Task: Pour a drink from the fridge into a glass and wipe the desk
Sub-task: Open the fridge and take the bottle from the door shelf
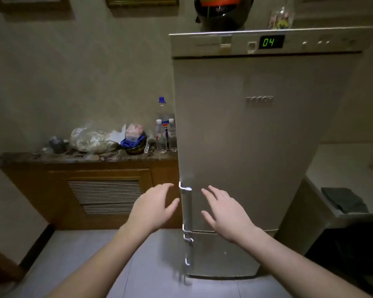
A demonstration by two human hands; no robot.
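Both our left hand and right hand hovered spread and empty beside the tall silver steel fridge's chrome handle; grey floor tiles lay below it.

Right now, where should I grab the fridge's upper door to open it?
Take the vertical handle on the upper door's left edge. Coming from the left with the left hand, nearest it, looks best, fingers curling behind the bar.

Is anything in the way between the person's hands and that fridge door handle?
Nothing visible. The open left hand and right hand flank the tall silver fridge's shiny vertical upper door handle, with only clear air between; neither touches it yet.
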